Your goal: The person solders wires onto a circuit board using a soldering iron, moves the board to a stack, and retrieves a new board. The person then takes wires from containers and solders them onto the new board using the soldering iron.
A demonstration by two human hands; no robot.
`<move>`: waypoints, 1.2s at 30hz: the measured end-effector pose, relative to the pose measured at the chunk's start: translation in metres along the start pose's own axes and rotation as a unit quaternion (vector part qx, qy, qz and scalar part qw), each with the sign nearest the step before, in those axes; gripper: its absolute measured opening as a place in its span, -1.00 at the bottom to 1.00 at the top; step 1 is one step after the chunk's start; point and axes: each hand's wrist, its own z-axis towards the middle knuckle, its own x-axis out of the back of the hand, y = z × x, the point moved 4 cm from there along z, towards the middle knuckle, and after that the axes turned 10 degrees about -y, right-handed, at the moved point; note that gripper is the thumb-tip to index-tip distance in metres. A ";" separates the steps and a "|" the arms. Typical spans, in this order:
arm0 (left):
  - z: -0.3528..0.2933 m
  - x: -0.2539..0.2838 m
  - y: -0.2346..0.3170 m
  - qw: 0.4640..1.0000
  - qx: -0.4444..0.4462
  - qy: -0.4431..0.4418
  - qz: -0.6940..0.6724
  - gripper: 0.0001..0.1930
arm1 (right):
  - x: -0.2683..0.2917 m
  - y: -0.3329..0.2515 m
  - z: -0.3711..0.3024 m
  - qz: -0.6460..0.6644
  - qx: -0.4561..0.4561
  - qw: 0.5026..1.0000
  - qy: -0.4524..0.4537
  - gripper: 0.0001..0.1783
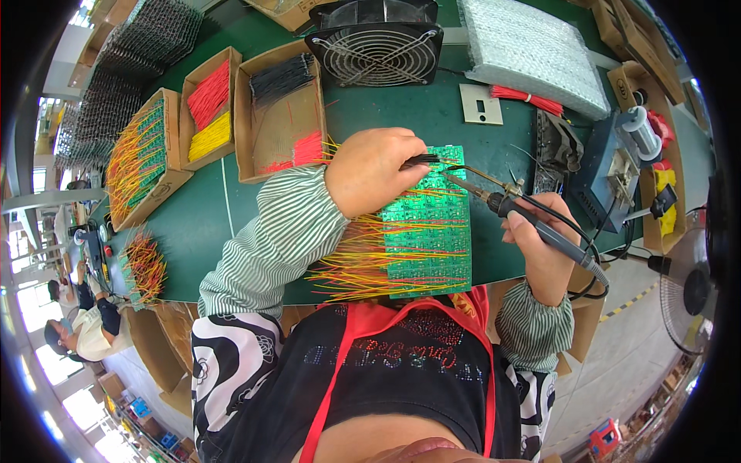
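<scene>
My left hand (pixel 373 171) pinches a small bunch of black wires (pixel 421 160) over the far end of a green circuit board panel (pixel 432 204). Rows of red and yellow wires (pixel 355 266) stick out from the panel's left side toward me. In my right hand (pixel 543 251) is a soldering iron (pixel 540 225), its tip pointing left at the board close to the black wire ends. A thin curved metal tube (pixel 486 177) is fixed to the iron and reaches toward the same spot. Whether the tip touches the board I cannot tell.
At the back stands a black fan (pixel 378 58). Cardboard boxes of cut wires (pixel 282 116) and wired boards (pixel 139 166) lie left. On the right are a blue solder-feeding unit (pixel 606 174), a red wire bundle (pixel 527 99) and bubble wrap (pixel 532 54). Cables hang beside my right hand.
</scene>
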 end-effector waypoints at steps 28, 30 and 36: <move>-0.011 0.042 -0.007 0.991 0.040 0.082 0.102 -0.82 | 0.014 -0.004 -0.006 -0.012 0.006 1.000 0.005 -0.82; -0.015 0.058 -0.007 0.976 0.061 0.156 0.137 -0.85 | 0.016 -0.002 -0.008 -0.010 0.007 1.000 0.007 -0.82; 0.003 0.018 0.018 0.998 0.000 0.028 0.048 -0.85 | 0.018 -0.004 -0.008 -0.008 0.019 1.000 0.017 -0.83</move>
